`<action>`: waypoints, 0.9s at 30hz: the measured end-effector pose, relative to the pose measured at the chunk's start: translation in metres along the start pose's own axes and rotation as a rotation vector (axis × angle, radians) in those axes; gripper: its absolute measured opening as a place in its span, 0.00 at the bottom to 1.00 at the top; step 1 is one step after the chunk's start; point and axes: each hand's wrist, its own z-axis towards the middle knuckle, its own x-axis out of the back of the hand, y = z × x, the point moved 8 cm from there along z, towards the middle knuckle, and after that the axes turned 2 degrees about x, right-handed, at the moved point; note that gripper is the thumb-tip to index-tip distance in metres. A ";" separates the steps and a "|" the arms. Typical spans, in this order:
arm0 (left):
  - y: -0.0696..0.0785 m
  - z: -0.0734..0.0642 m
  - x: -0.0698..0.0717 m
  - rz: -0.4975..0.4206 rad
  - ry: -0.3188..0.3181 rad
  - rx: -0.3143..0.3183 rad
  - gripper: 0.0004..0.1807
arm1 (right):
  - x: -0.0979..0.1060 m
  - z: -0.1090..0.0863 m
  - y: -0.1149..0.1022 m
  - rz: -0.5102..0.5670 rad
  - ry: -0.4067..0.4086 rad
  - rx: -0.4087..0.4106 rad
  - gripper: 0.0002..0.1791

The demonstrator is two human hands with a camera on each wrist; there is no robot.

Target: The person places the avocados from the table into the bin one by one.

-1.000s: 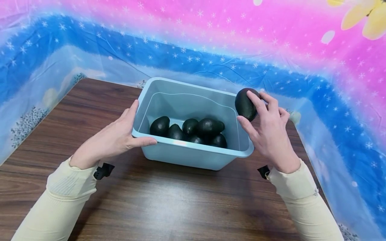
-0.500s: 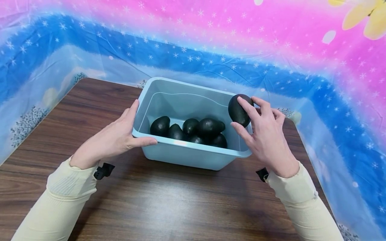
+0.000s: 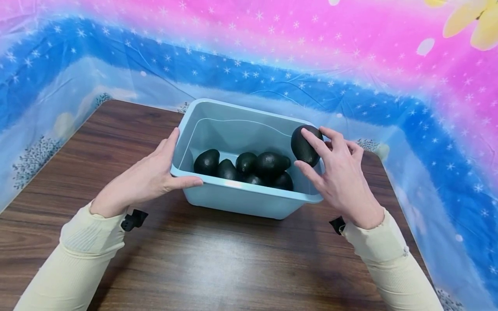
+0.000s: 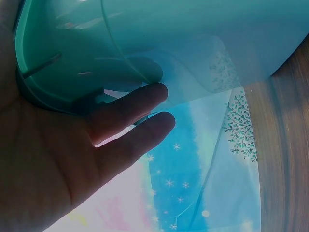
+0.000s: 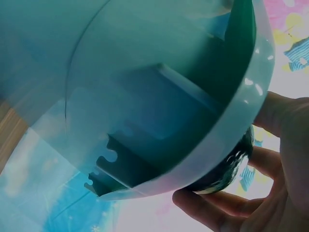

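A pale blue plastic bin (image 3: 239, 203) stands on the table with several dark avocados (image 3: 269, 164) on its floor. My left hand (image 3: 149, 176) rests against the bin's left front corner, thumb along the front rim. In the left wrist view, straight fingers (image 4: 137, 140) show beside the bin's outer wall. Between thumb and fingers, my right hand (image 3: 344, 179) holds another avocado (image 3: 302, 149) over the bin's right end, at about rim height. The right wrist view shows that avocado (image 5: 227, 166) partly hidden behind the rim.
The brown wooden table (image 3: 218, 263) extends around the bin. A pink and blue patterned cloth (image 3: 249, 65) hangs behind and along both sides. Small black devices (image 3: 134, 220) are worn at both wrists.
My right hand has moved left and slightly down with its avocado, from beside the bin's right rim to over its right end. The left hand and the bin look unmoved.
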 end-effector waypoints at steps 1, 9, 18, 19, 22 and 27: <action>0.000 0.000 0.000 -0.003 0.001 0.001 0.67 | 0.000 0.000 0.000 -0.001 -0.001 0.001 0.38; 0.000 0.002 -0.001 -0.014 0.005 -0.006 0.67 | -0.002 -0.001 0.001 -0.007 -0.024 0.013 0.39; -0.001 0.001 -0.001 -0.017 0.002 0.001 0.67 | 0.009 -0.004 0.012 0.014 0.007 -0.053 0.36; -0.001 0.001 -0.001 -0.018 0.001 0.004 0.67 | 0.011 -0.004 0.014 0.016 0.018 -0.058 0.36; -0.001 0.001 -0.002 -0.020 0.000 0.007 0.66 | 0.017 -0.005 0.021 0.016 0.046 -0.080 0.35; -0.001 0.001 -0.002 -0.032 0.005 -0.001 0.66 | 0.022 -0.009 0.040 0.023 0.062 -0.158 0.34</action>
